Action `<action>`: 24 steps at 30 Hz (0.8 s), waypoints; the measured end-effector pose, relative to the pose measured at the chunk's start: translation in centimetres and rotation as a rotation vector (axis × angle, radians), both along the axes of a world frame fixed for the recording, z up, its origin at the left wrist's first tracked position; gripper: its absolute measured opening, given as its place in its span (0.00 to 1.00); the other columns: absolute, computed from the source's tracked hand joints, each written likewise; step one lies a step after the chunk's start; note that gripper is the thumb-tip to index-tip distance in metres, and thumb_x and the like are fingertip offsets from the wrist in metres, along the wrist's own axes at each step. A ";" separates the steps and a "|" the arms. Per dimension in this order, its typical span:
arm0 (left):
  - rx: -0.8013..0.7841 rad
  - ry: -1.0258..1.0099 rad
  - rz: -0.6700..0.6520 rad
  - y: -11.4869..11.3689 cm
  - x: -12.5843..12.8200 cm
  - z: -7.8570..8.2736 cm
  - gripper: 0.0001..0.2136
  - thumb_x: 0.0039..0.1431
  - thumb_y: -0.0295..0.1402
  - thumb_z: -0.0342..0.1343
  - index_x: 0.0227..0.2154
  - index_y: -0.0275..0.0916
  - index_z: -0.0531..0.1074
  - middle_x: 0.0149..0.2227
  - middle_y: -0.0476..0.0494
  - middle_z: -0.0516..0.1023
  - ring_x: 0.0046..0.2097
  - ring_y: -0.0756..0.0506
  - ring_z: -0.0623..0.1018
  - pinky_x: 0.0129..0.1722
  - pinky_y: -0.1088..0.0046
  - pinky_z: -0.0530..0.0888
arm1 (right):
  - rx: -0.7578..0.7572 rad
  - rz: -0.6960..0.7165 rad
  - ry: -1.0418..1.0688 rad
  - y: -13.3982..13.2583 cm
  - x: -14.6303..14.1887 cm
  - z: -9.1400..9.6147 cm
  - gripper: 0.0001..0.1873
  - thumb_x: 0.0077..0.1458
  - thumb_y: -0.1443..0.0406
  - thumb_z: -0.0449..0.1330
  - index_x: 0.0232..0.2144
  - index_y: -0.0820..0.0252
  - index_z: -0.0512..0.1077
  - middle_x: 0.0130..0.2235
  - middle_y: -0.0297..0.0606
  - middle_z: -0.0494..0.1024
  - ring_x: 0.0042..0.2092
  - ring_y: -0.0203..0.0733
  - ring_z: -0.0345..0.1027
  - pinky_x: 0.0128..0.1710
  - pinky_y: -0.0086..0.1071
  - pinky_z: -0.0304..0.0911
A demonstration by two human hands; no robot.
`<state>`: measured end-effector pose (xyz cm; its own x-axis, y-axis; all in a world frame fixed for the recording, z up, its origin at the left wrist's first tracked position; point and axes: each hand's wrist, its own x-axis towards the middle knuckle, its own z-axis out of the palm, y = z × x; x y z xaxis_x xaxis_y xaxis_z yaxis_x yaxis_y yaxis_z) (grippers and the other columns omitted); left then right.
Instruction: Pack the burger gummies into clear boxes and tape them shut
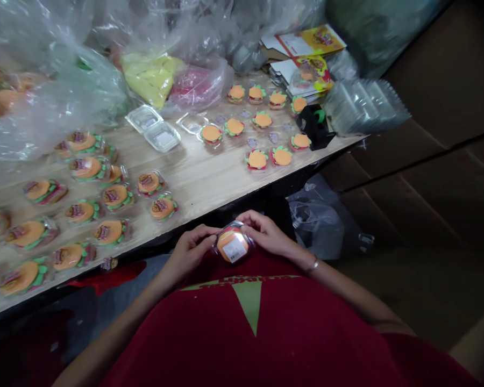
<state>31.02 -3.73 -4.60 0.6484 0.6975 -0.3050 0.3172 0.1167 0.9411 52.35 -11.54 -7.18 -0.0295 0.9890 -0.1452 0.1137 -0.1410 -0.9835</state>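
Note:
Close to my body, in front of the table edge, I hold a clear plastic clamshell pack (232,244) with a toy burger inside. A white barcode label faces up on it. My left hand (194,244) pinches the pack's left side between thumb and fingers. On the other side, my right hand (264,231) grips the upper right edge, its fingers curled over the rim. Nearest on the table are packed toy burgers (164,207) at left, with printed stickers on them, and unstickered toy burgers (257,159) at right, some on open clamshells.
An open clamshell (154,128) lies mid-table. A black tape dispenser (316,128) stands by the right edge, beside stacked clear clamshells (365,105) and printed cardboard boxes (306,43). Plastic bags (64,102) with yellow and pink pieces line the back. Brown cartons (427,193) stand at right.

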 end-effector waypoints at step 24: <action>0.081 -0.050 0.123 -3.0 1.0 -3.2 0.13 0.57 0.43 0.53 0.35 0.37 0.71 0.29 0.47 0.70 0.32 0.47 0.70 0.33 0.70 0.66 | -0.024 0.132 -0.314 1.3 0.9 0.6 0.19 0.53 0.48 0.53 0.19 0.49 0.68 0.23 0.39 0.71 0.28 0.49 0.68 0.28 0.40 0.63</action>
